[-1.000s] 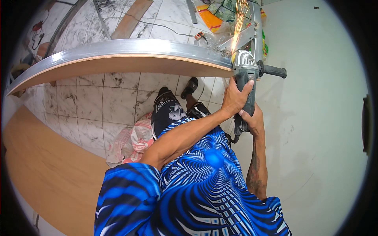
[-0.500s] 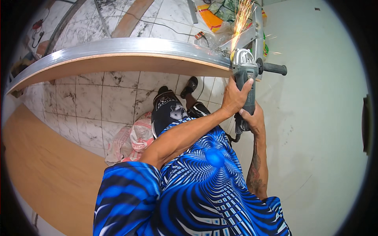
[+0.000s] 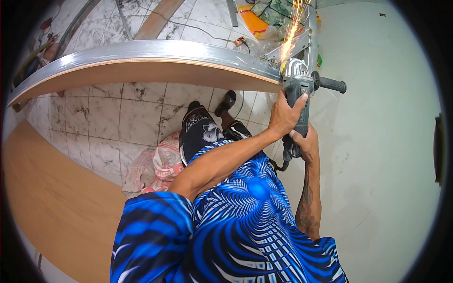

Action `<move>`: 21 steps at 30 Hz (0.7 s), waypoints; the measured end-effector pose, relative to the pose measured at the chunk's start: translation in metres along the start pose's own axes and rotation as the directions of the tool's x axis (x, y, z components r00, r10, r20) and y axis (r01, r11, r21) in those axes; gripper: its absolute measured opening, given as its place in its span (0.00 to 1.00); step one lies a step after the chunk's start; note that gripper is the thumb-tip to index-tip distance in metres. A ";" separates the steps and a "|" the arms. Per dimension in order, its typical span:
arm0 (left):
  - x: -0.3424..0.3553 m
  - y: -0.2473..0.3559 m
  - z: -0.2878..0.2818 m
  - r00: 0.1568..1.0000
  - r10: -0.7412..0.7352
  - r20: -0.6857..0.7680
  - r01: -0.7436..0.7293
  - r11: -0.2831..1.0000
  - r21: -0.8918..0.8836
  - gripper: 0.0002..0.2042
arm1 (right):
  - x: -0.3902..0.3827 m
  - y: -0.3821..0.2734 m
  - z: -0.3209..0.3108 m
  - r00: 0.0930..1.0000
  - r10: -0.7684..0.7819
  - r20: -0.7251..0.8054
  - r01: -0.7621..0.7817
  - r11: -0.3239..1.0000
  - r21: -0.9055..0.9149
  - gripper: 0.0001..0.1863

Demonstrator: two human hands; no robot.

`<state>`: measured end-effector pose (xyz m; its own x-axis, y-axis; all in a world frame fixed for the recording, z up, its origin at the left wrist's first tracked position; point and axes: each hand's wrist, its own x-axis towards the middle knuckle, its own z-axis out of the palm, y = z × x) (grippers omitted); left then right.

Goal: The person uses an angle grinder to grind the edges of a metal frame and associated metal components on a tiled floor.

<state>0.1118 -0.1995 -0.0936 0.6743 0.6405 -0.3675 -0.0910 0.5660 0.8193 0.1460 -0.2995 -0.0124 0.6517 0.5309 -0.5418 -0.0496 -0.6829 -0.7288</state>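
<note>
Both my hands are wrapped round an angle grinder, dark grey with a silver head. My left hand grips the middle of its body, thumb along the top. Closer to me, my right hand closes round its rear end, where the cord leaves. The grinder's head meets the right end of a long metal bar, which lies along the edge of a brown wooden board. A stream of orange sparks flies away from me off the disc, which is mostly hidden. The side handle sticks out to the right, ungripped.
A pale wall rises close on my right. At lower left lies another brown board, with red-and-white sacks beside my legs. Beyond the bar, a cable, an orange bag and metal lengths lie on the stained tiled floor.
The grinder and both hands have shifted slightly right in the picture, and the bar appears a little higher. Sparks still stream from the disc. My grip is unchanged.
</note>
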 end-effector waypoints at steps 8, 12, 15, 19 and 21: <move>0.000 0.002 0.001 1.000 0.006 -0.013 -0.006 1.000 0.004 0.30 | 0.002 0.012 -0.004 1.000 0.003 0.001 -0.003 1.000 0.017 0.25; -0.001 0.005 -0.002 1.000 0.005 -0.022 -0.005 1.000 0.022 0.31 | 0.007 0.014 -0.006 0.999 -0.032 0.020 0.033 0.999 -0.034 0.28; -0.001 -0.001 0.001 0.999 0.011 -0.039 -0.009 0.999 0.043 0.30 | 0.005 0.015 -0.006 0.999 -0.029 0.028 0.029 0.999 -0.016 0.29; 0.001 0.001 0.001 1.000 0.001 -0.027 0.001 0.998 0.062 0.30 | 0.005 0.009 -0.004 1.000 -0.023 0.014 0.023 1.000 -0.016 0.29; -0.001 0.002 0.000 1.000 -0.029 -0.013 0.029 1.000 0.004 0.30 | 0.004 0.008 -0.004 0.999 -0.046 0.013 0.046 0.999 -0.030 0.28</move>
<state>0.1110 -0.1987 -0.0923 0.6670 0.6307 -0.3966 -0.0684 0.5819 0.8104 0.1511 -0.3048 -0.0194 0.6437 0.5677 -0.5132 0.0027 -0.6723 -0.7403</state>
